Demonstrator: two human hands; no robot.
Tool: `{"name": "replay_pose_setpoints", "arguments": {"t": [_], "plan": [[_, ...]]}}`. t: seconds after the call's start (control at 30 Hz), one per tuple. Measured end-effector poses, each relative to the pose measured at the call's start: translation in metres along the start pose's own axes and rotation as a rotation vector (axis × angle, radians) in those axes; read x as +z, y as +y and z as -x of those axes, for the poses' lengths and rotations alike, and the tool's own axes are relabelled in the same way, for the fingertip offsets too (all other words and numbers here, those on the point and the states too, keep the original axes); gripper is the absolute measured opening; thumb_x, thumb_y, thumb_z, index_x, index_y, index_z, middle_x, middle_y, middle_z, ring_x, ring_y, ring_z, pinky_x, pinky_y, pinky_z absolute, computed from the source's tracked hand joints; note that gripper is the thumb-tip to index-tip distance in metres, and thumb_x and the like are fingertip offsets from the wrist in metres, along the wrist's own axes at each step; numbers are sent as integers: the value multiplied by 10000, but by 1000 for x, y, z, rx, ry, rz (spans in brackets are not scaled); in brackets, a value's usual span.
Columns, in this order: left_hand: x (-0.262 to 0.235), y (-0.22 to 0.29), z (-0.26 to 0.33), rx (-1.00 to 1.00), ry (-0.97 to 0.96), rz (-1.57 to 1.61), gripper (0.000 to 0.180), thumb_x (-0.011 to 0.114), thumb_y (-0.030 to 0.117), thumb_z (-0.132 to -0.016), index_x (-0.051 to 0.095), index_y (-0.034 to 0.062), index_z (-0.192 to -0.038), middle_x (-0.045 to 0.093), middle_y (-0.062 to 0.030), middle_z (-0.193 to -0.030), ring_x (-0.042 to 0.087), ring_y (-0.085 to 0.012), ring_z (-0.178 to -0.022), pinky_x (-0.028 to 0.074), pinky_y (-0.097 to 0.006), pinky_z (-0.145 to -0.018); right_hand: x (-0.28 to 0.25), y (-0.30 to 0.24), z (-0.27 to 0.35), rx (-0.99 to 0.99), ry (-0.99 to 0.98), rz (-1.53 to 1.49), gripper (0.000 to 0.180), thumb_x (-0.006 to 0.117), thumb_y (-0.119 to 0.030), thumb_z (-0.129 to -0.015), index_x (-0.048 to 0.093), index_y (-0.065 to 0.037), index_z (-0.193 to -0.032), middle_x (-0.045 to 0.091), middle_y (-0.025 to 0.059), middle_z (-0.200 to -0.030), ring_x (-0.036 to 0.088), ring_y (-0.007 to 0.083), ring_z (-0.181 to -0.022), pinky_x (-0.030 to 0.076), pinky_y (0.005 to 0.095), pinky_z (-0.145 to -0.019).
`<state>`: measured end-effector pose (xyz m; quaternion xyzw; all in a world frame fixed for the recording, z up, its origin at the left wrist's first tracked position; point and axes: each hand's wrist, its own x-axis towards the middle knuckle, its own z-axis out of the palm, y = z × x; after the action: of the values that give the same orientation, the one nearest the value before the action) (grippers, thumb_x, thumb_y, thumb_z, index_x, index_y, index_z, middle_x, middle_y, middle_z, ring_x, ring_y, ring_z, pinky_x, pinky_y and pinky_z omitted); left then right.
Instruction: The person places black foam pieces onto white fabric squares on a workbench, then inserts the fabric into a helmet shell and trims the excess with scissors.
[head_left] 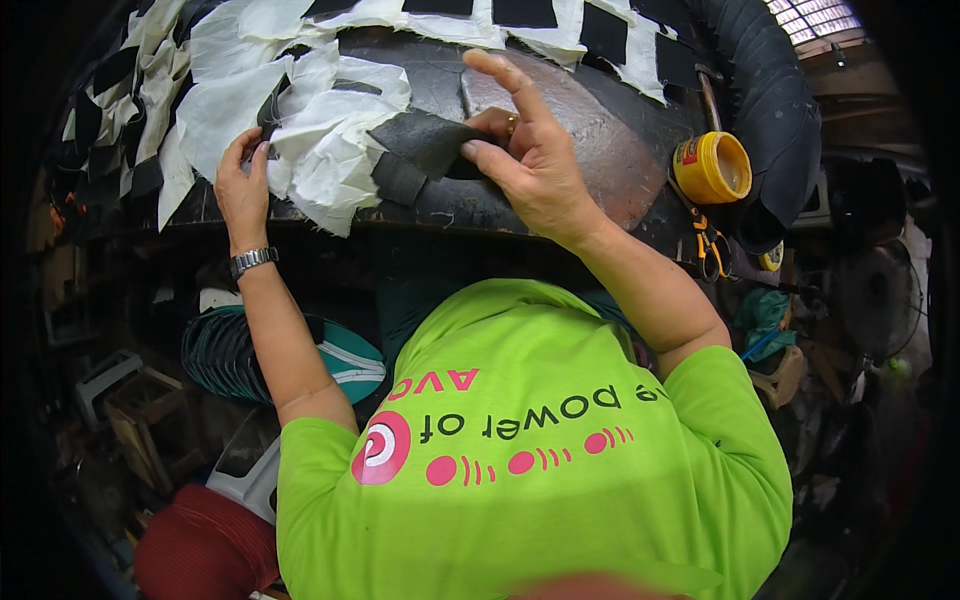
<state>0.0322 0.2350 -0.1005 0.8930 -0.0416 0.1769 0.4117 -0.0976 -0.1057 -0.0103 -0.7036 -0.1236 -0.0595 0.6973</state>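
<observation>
My right hand [535, 160] pinches the edge of a black fabric piece [425, 140] between thumb and fingers, its index finger raised. The piece is lifted and folded over, and its left end meets a crumpled white cloth [335, 150]. My left hand [243, 190] is closed at the left edge of that cloth, beside a small dark strip [272, 105]; its fingertips are partly hidden. Under the right hand lies a worn brown-grey board [600, 150] on the dark table.
White cloth sheets with black squares [605, 35] line the far and left sides. At right stand a yellow pot [715, 168], a hammer [709, 95], yellow-handled scissors [712, 250] and a long stack of black curved pieces [770, 110]. Green-and-black pieces [225, 350] are below my left forearm.
</observation>
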Motion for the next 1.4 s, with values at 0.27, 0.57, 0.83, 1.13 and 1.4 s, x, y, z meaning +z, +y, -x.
{"name": "replay_pose_setpoints", "arguments": {"t": [0.27,0.57,0.83,1.13,1.4], "plan": [[0,2,1,-4,-7,28,259,715,94,-924,728,29,-1174,756,-96,-1096,708,-188,-997,530,-306,-918,-12,-6,-1,-120,-19,22,826,597,157,-889,272,-94,-1606,312,76,-1614,615,138,-1072,534,275,-959],[-16,5,9,166,13,259,358,685,140,-928,691,109,-1284,606,-81,-1293,588,-176,-1068,478,-339,-948,-2,18,5,123,-130,344,962,676,121,-836,287,-283,-1618,601,78,-1221,638,160,-984,517,286,-842],[-10,10,15,242,-181,-182,669,825,324,-797,595,214,-1416,569,-80,-1448,498,-304,-1367,351,-462,-1147,-11,13,-34,-379,132,542,787,711,31,-871,381,-123,-1568,657,172,-1304,648,226,-1180,507,330,-1007],[-9,3,11,260,-187,-269,818,842,469,-784,540,170,-1483,581,-95,-1464,527,-304,-1351,362,-459,-1134,-114,-41,-35,-25,328,-160,779,734,69,-858,401,-83,-1545,708,150,-1162,719,203,-1011,583,325,-928],[-10,5,15,258,-21,57,529,734,353,-954,607,108,-1406,584,-94,-1417,569,-270,-1274,429,-412,-1104,-120,22,70,157,360,886,966,805,-123,-800,271,-108,-1605,571,283,-1357,648,425,-1110,502,416,-970]]}}
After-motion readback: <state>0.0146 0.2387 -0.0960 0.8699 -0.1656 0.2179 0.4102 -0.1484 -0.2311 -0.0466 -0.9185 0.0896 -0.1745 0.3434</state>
